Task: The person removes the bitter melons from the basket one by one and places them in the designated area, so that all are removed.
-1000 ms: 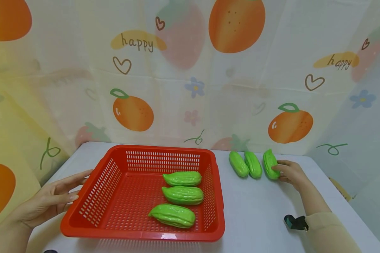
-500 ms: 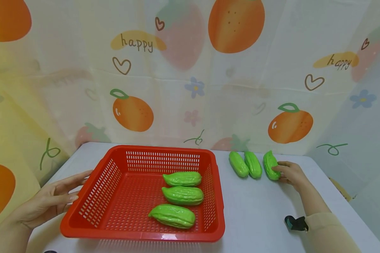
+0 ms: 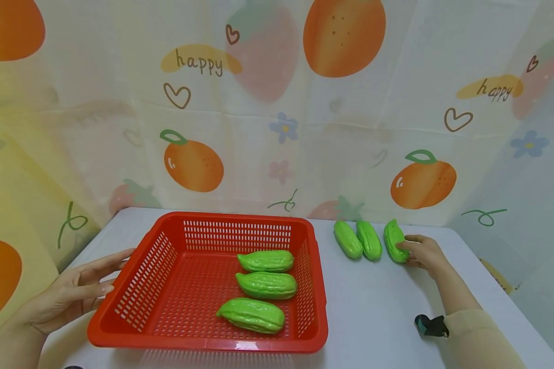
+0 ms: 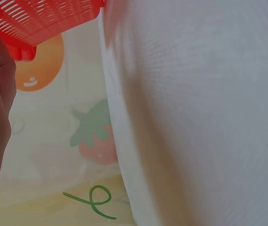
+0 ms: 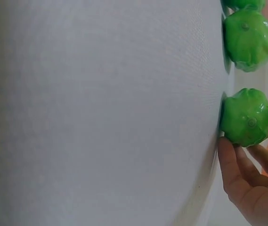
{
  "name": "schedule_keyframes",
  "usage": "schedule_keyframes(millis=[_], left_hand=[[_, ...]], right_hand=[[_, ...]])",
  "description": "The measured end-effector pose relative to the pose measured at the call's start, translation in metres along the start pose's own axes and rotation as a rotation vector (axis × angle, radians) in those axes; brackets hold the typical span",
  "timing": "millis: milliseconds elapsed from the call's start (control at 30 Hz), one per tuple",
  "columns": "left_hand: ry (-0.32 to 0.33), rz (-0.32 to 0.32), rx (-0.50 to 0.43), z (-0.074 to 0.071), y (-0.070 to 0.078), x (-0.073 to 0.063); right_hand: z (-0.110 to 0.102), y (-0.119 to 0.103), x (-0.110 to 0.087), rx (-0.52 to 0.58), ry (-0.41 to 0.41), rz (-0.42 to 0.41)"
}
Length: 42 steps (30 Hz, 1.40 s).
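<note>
At the back right, my right hand [image 3: 423, 252] pinches a green bitter melon [image 3: 394, 241] on the white table. In the right wrist view, its thumb touches one side of this bitter melon [image 5: 247, 117] and the fingers the other. To its left lie two more bitter melons, one [image 3: 369, 240] close beside another [image 3: 348, 239]. My left hand [image 3: 74, 289] rests against the left rim of a red plastic basket [image 3: 208, 343], fingers extended. Inside, towards the right, three bitter melons lie crosswise: a back one [image 3: 265, 261], a middle one [image 3: 266, 285] and a front one [image 3: 251, 315].
The white table [image 3: 369, 307] meets a fruit-printed cloth [image 3: 332, 154] at the back. A black object [image 3: 431, 325] shows by the right sleeve [image 3: 477, 333]. Something brown [image 3: 496, 275] is partly visible past the table's right edge.
My right hand and the bitter melon it pinches have shifted very slightly towards me since the first frame. The left hand and basket stay in place.
</note>
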<state>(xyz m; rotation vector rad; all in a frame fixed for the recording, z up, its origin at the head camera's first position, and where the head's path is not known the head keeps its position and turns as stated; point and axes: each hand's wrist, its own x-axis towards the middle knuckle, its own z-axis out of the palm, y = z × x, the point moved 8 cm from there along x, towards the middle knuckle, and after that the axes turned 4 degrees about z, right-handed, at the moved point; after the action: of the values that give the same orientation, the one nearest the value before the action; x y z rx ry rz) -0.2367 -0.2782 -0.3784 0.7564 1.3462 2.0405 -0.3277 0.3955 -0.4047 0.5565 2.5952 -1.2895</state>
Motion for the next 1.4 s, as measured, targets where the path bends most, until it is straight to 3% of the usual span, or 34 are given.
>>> schedule_keyframes(millis=[867,1400], left_hand=[[-0.023,0.014,-0.004,0.0006,0.0006,0.0004],[0.025,-0.009,0.023,0.0018,0.0018,-0.0002]], right_hand=[[-0.0002,-0.0021,-0.0029,-0.034,0.018,-0.005],[-0.0037,-0.001,-0.0038,-0.041,0.022,0.002]])
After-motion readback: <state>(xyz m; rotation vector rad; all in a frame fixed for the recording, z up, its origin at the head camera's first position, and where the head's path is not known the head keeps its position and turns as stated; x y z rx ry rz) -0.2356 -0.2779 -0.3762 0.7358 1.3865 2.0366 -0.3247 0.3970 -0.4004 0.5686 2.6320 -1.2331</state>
